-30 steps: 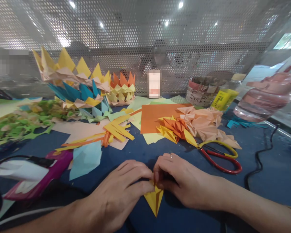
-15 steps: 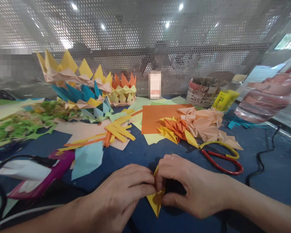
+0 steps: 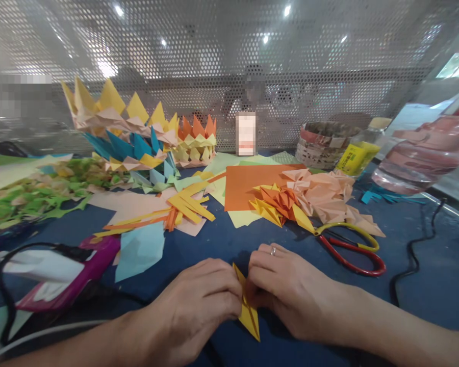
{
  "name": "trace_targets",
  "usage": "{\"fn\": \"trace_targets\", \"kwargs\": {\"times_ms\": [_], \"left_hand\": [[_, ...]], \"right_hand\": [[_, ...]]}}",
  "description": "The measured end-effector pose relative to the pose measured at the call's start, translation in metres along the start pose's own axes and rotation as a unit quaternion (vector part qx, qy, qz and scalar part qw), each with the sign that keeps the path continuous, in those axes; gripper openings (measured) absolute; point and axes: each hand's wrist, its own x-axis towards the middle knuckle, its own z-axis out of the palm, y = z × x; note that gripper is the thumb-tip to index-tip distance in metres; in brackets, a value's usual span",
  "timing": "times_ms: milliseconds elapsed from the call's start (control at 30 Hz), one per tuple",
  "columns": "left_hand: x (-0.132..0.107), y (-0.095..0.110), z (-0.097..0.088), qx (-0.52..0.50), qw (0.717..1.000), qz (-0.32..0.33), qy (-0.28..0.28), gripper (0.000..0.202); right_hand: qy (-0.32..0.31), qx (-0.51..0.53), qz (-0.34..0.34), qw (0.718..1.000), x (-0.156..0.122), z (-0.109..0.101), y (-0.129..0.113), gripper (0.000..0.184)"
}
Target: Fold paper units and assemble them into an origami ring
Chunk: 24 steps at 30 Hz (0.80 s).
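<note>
While a heap of green scraps (image 3: 34,196) spreads over the far L of the blue table (image 3: 202,245), I've got a purple tool (image 3: 99,261) w/ a black cord nearer the cam, then a stack of paper crowns (image 3: 118,145) farther back. Next come a light blue sheet (image 3: 139,252), yellow strips (image 3: 185,204) on pink paper (image 3: 122,204) & an orange-topped crown (image 3: 197,140) at the back. L hand (image 3: 204,303) grips the L edge of the folded yellow paper (image 3: 250,317), front & center btwn both hands, one pt toward the cam; I can't tell if it's flat or slightly raised. R hand (image 3: 281,285), ring on one finger, grasps the R edge w/ bent fingers, thumb tip hidden. Behind: an orange sheet (image 3: 243,188), orange & yellow pcs (image 3: 279,201), then pink folded pcs (image 3: 325,196). Farther R: basket (image 3: 319,148), red-and-yellow-handled scissors (image 3: 346,245), yellow-label bottle (image 3: 355,158), black wire (image 3: 411,250), pink bottle (image 3: 423,158).
</note>
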Motion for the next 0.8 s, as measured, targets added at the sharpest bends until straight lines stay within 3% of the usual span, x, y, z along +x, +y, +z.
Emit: {"fn": "trace_targets", "kwargs": {"times_ms": [200, 400, 533, 800], "left_hand": [[-0.0037, 0.0004, 0.0044, -0.014, 0.999, -0.026, 0.017, 0.018], [0.0004, 0.003, 0.0074, -0.006, 0.998, -0.022, 0.064, 0.014], [-0.0029, 0.0062, 0.0101, 0.046, 0.992, -0.06, 0.097, 0.014], [-0.0034, 0.0061, 0.0083, 0.033, 0.99, -0.095, 0.098, 0.019]], "right_hand": [[0.052, 0.014, -0.012, 0.998, -0.0008, 0.0082, -0.0015, 0.01], [0.045, -0.008, -0.004, 0.999, -0.0007, 0.0063, -0.0049, 0.013], [0.045, -0.001, -0.013, 0.999, -0.0011, 0.0033, -0.0073, 0.016], [0.043, 0.011, 0.001, 0.999, -0.0017, 0.0055, -0.0059, 0.007]]}}
